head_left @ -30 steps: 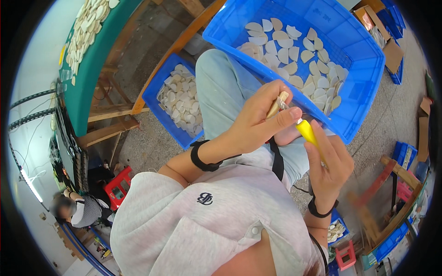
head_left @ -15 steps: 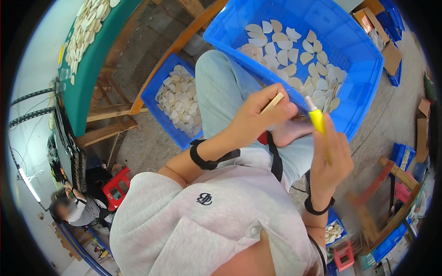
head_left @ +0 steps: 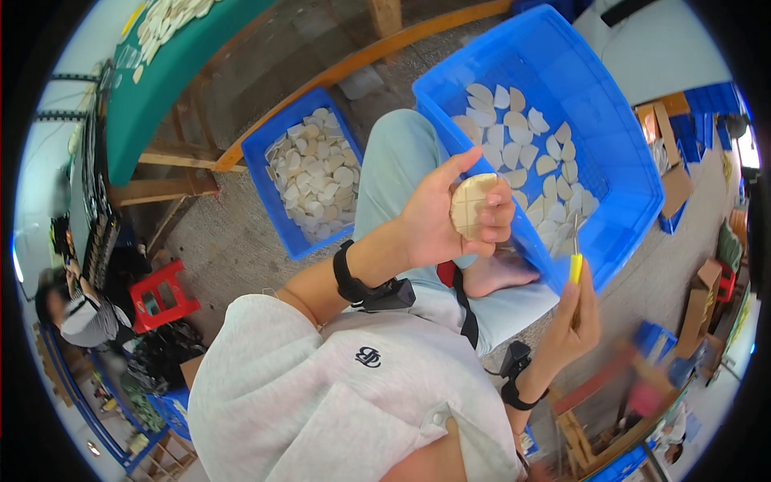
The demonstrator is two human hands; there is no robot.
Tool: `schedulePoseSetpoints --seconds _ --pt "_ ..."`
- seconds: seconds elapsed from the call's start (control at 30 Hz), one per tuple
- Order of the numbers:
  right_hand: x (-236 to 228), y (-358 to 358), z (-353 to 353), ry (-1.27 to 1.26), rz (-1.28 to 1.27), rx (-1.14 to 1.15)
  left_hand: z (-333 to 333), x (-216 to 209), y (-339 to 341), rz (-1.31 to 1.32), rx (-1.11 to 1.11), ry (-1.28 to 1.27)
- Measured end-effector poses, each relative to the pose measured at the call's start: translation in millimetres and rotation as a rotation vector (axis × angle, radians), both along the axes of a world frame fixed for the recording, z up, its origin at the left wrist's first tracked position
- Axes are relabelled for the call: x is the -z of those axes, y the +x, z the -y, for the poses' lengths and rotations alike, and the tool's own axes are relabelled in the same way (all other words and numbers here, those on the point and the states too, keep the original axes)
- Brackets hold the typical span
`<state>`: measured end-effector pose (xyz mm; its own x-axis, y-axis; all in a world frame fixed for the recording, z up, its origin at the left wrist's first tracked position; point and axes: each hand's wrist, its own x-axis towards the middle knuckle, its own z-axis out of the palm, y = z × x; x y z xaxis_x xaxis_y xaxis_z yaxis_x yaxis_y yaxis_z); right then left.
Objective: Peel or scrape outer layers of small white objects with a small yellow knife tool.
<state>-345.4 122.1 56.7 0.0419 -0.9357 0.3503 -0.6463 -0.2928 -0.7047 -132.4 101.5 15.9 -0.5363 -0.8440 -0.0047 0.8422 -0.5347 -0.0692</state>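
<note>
My left hand (head_left: 430,210) is closed around a cream, rounded flat piece (head_left: 466,207). Thin crossing lines run over the face of the piece, and fingertips cover its right edge. My right hand (head_left: 572,325) grips a slim tool with a yellow handle (head_left: 576,268) and a thin metal shaft. That shaft points up, apart from the piece, in front of the large blue crate's (head_left: 598,253) near right part. Several pale half-round pieces (head_left: 514,132) lie loose inside this crate, just beyond both hands.
A smaller blue crate (head_left: 255,173) full of similar pale pieces (head_left: 317,173) stands left of my knee. Farther left are a green-covered table (head_left: 132,120) and a red stool (head_left: 163,296), with another person (head_left: 88,317) near it. Cardboard boxes (head_left: 699,309) stand at the right.
My left hand has turned the piece from edge-on to showing its broad face. My right hand has drawn back from it, and its tool now points upright. The whole view has shifted.
</note>
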Motion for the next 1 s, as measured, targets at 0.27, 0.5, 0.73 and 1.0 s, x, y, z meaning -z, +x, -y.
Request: schedulePoseSetpoints --seconds 0.27,0.5,0.73,1.0 --pt "5 0 10 0.087 -0.169 0.006 -8 56 55 0.573 -0.359 0.257" --pt "-15 20 5 0.21 -0.121 -0.032 42 -11 331 0.693 -1.323 0.116" --pt "-23 24 5 0.197 -0.022 -0.062 102 -74 358 1.176 -1.202 0.269" --pt "16 -17 13 0.031 -0.016 -0.009 123 -4 170 1.732 -0.619 -0.137"
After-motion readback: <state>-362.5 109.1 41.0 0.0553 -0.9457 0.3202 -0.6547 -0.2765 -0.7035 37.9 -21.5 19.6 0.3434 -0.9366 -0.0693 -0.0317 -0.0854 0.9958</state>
